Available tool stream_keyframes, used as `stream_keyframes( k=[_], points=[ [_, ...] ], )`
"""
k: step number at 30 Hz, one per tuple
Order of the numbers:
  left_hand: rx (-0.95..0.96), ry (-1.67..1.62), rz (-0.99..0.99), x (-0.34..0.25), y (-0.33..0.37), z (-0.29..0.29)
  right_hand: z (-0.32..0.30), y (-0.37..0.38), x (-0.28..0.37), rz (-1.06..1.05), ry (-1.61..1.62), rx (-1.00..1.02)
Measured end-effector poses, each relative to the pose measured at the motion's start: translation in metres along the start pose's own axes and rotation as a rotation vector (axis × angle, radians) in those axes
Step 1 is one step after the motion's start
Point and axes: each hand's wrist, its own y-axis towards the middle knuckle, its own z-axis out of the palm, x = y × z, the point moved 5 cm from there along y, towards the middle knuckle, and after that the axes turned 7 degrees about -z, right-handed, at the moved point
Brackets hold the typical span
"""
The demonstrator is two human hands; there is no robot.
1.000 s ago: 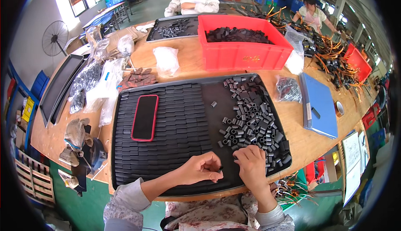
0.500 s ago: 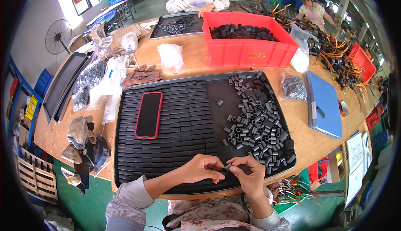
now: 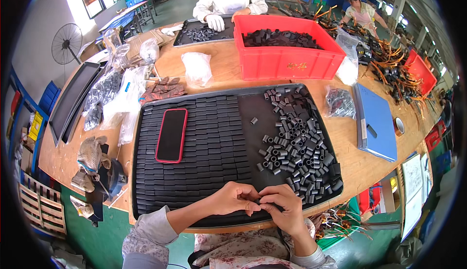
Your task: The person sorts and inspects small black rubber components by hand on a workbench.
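At the near edge of the black tray (image 3: 146,123), seen from the head camera, the left hand (image 3: 234,198) and the right hand (image 3: 281,208) meet fingertip to fingertip, both sets of fingers pinched together on a small black piece (image 3: 258,202) held between them just above the tray's front rim; the piece is mostly hidden by the fingers, so its exact shape cannot be told. Just beyond the right hand, a loose heap of short black tubes (image 3: 296,142) fills the right half of the tray, running from its far right corner down to its near right corner. The left half of the tray is covered with neat rows of flat black blocks (image 3: 214,142), and a phone in a red case (image 3: 171,134) lies face up on those rows toward the tray's left side. Past the tray's far edge, on the wooden tabletop (image 3: 219,72), stands a red bin (image 3: 287,50) loaded with more black parts. A blue folder (image 3: 377,123) lies near the tabletop's right edge, and clear plastic bags (image 3: 119,98) are piled along its left side beside the tray. At the far edge of the tabletop, another person in a white top rests a gloved hand (image 3: 215,22) on a second dark tray (image 3: 202,33).
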Motion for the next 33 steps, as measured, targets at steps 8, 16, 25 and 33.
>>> stream_keyframes(
  k=[8, 16, 25, 33],
  points=[
    [-0.134, 0.194, 0.108, -0.007, 0.002, -0.004, -0.004, -0.025, -0.015, 0.566, 0.016, -0.064],
    [-0.168, 0.395, 0.239, -0.014, 0.002, 0.002, -0.006, -0.009, -0.001, 0.067, -0.3, 0.008],
    [-0.164, 0.564, 0.281, -0.016, 0.004, 0.003, 0.001, -0.021, -0.007, 0.201, -0.196, 0.18],
    [-0.21, 0.593, 0.316, -0.014, -0.002, 0.009, -0.101, -0.029, -0.024, 0.351, -0.826, -0.367]
  ],
)
